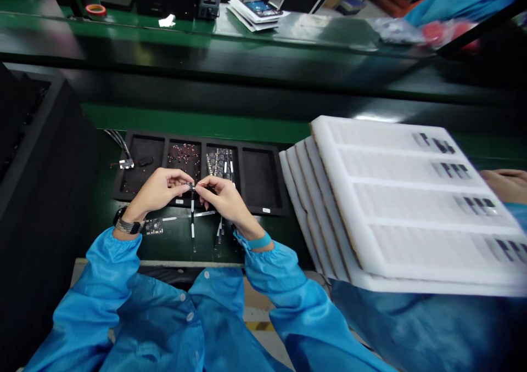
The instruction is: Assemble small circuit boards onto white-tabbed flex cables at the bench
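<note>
Over the black foam tray (pixel 263 204), my left hand (pixel 158 188) pinches a small circuit board (pixel 190 186). A thin flex strip with white labels (pixel 192 213) hangs down from this board. Thumb and fingers closed, my right hand (pixel 224 196) meets the board's right edge; a bit of red shows at its fingertips, apparently a small red-wired part. Behind the hands, one tray compartment holds tangled red-wired parts (pixel 183 153), and another holds a pile of circuit boards (pixel 216 161). Another circuit board (pixel 155 226) lies on the bench near my left wrist.
A stack of white foam trays (pixel 395 207) with dark parts in its slots stands at the right. Beyond it is another person's hand (pixel 506 184). A black foam box (pixel 45 158) borders the left. Cables with a connector (pixel 126 164) rest on the tray's left edge. A shelf (pixel 185 29) runs behind.
</note>
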The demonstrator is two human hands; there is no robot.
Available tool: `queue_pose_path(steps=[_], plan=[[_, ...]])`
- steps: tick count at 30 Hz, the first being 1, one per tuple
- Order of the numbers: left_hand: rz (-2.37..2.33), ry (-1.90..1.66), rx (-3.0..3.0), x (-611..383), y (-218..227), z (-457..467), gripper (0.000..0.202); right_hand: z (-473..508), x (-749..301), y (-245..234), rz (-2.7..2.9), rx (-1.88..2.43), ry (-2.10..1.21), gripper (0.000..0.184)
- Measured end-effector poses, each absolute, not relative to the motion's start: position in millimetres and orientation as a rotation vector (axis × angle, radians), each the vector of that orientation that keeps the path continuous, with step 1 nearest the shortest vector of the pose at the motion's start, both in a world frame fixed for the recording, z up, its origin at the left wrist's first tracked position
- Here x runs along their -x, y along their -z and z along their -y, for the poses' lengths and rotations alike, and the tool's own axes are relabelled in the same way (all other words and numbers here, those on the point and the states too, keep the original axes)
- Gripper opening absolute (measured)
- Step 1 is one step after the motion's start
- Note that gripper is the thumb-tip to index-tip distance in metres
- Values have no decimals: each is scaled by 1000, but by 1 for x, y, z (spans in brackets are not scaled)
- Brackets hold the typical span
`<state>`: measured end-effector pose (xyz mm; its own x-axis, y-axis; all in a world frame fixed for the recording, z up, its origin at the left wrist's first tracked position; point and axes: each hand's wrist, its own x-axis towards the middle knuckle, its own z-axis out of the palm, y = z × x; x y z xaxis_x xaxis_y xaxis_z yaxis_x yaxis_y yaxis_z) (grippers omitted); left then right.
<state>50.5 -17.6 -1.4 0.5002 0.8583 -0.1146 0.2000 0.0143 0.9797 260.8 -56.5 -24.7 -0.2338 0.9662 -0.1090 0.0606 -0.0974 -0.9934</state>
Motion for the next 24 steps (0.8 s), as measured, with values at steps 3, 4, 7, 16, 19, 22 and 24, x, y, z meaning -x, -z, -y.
queue_pose_path(steps=[3, 4, 7, 16, 19, 22, 24], plan=[[-956, -674, -1500, -50, 1, 18, 24, 57, -259, 23, 1326, 1194, -1462, 42], [-954, -681, -1502, -50, 1, 18, 24, 57, -259, 23, 1314, 1192, -1473, 43], [-947, -702, -1503, -50, 1, 18, 23, 57, -257, 24, 1280, 1186, -1487, 44], [-932, -726, -1485, -50, 3, 18, 21, 57, -257, 27, 1253, 1171, -1516, 45], [-889, -684, -1478, -48, 3, 17, 19, 56, -261, 24, 1274, 1130, -1618, 43], [-838, -629, -1457, -47, 3, 16, 17, 54, -266, 22, 1291, 1094, -1707, 41], [-814, -615, -1442, -46, 4, 16, 17, 53, -268, 22, 1291, 1083, -1739, 42]])
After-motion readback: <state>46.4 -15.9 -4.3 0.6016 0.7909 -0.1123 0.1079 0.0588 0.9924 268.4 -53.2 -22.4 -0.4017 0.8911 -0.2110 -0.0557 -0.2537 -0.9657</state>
